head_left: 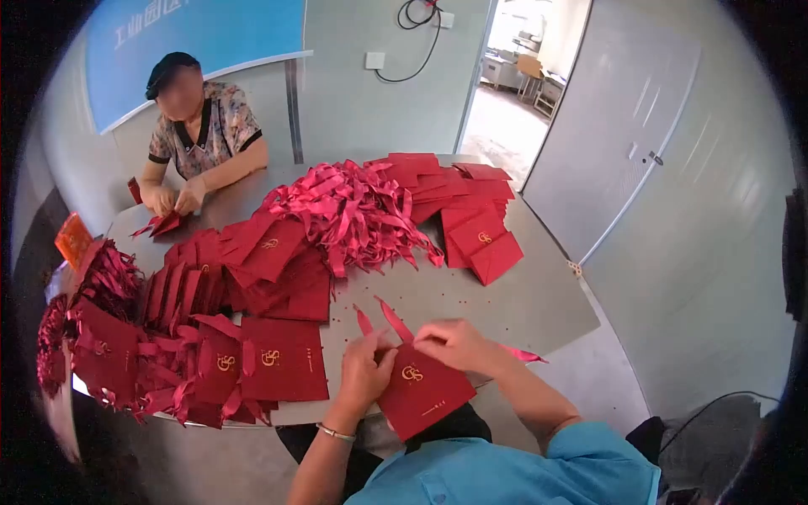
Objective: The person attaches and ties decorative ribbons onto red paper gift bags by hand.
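Being pinched along its top edge: red bag [427, 391], logo up, tilted, held below the fingers at the table's [522, 295] near edge. Top left corner is gripped by left hand [366, 370], closed. Top edge by the pink ribbon [393, 318] is pinched by right hand [454, 343]. Left forearm is angled up; right is bent inward.

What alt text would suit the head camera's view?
A left hand and right hand hold a gold-marked red bag. Beyond, a table bears piled ribbons and more red bags; across it, a person handles something red.
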Available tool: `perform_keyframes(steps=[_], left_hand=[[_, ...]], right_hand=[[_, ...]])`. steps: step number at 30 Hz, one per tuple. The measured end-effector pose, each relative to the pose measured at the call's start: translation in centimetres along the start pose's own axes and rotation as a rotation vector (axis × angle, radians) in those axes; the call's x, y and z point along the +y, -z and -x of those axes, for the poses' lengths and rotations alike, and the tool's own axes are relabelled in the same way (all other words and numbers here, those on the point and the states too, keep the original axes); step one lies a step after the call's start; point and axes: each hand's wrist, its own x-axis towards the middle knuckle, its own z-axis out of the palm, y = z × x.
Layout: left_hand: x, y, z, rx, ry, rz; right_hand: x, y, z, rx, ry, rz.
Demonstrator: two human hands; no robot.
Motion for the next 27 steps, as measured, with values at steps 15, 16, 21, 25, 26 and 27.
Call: perform_keyframes(steps=[15,16,21,25,26,27], left_hand=[[-0.2,0.3,-0.4,-0.08,-0.143,-0.017],[-0.5,0.2,-0.4,-0.071,-0.144,-0.015],[0.7,0.6,-0.4,-0.088,-0.107,-0.045],[2.1,1.3,-0.7,-0.138,0.021,0.043],[2.6,1.6,-0.9,-0.148,0.039,0.083],[2.9,1.9,-1.1,-0.153,0.04,0.084]], right_hand=[[0.0,-2.2,0.1,-0.024,0.111,0.357],[0.0,-2.3,0.1,-0.008,0.116,0.382],[-0.2,-2.2,0.1,0.109,0.108,0.386],[-0.6,-1.1,0.4,0.185,0.283,0.431],[-0.9,-0.7,0.5,0.157,0.298,0.425],[-1.2,-0.4,0.6,0.159,0.293,0.425]])
